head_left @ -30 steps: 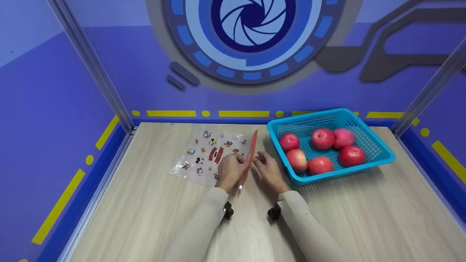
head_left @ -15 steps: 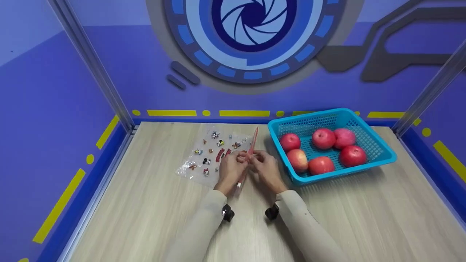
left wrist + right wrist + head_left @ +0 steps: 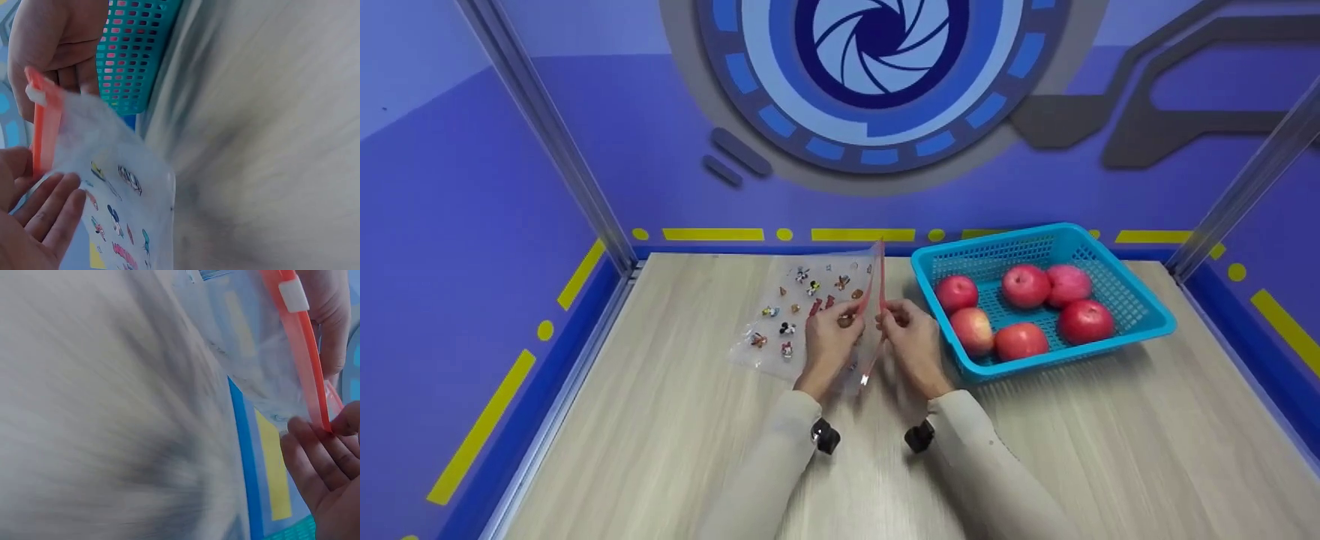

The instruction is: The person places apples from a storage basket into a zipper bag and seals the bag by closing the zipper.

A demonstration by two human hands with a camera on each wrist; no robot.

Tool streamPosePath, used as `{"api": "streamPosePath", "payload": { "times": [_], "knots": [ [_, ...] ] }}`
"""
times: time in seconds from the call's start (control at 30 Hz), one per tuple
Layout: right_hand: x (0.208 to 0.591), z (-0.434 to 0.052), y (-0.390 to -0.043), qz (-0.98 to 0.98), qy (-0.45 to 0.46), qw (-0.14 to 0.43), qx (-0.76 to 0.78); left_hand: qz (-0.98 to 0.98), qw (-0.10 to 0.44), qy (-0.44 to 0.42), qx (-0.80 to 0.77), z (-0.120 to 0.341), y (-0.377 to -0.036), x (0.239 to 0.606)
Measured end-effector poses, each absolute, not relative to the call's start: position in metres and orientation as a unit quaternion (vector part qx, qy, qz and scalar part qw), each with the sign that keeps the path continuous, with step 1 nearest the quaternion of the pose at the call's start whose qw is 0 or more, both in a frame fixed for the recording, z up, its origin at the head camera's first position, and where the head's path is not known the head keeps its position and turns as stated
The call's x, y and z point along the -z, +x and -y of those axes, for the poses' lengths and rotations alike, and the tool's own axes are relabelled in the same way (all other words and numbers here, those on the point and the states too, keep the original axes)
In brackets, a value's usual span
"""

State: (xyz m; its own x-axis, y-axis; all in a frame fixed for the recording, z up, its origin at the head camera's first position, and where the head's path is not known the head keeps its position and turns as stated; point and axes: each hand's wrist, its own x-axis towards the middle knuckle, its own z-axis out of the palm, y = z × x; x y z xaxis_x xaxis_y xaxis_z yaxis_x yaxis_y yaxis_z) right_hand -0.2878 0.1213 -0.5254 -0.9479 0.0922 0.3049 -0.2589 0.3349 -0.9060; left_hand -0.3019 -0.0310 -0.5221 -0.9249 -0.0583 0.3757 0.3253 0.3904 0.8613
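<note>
A clear plastic zipper bag [image 3: 802, 319] printed with small cartoon figures stands partly raised from the wooden table, its red zip edge toward the right. My left hand [image 3: 831, 341] pinches the left lip of the mouth between thumb and fingers. Opposite it, my right hand [image 3: 913, 341] pinches the right lip, and a narrow gap parts the two red strips. At the near end of the zip sits a white slider [image 3: 865, 380]. In the right wrist view the orange-red strip [image 3: 306, 354] runs down between thumb and fingertips.
Right of the hands stands a turquoise plastic basket [image 3: 1072, 355], tilted in angle, holding several red apples [image 3: 1025, 285]. Its left side is close to my right hand. A blue printed wall [image 3: 675, 180] rises behind the wooden table [image 3: 660, 420], with side panels left and right.
My right hand has moved left onto the bag's red edge and now pinches it. The two lips, together before, are pulled apart, and the bag's edge stands higher.
</note>
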Motion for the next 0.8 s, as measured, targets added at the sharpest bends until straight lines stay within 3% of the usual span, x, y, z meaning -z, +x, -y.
{"api": "streamPosePath", "payload": {
  "times": [0.27, 0.43, 0.67, 0.8],
  "knots": [
    [0.509, -0.124, -0.288, 0.814, 0.068, 0.244, -0.523, 0.788, 0.258, -0.107, 0.549, 0.037, -0.299, 0.508],
    [0.501, -0.131, -0.291, 0.821, 0.079, 0.267, -0.499, 0.773, 0.266, -0.137, 0.559, 0.043, -0.299, 0.503],
    [0.490, -0.146, -0.293, 0.831, 0.087, 0.264, -0.481, 0.784, 0.328, -0.155, 0.504, 0.054, -0.302, 0.500],
    [0.485, -0.154, -0.292, 0.842, 0.065, 0.240, -0.479, 0.786, 0.332, -0.153, 0.498, 0.059, -0.304, 0.497]
  ]
}}
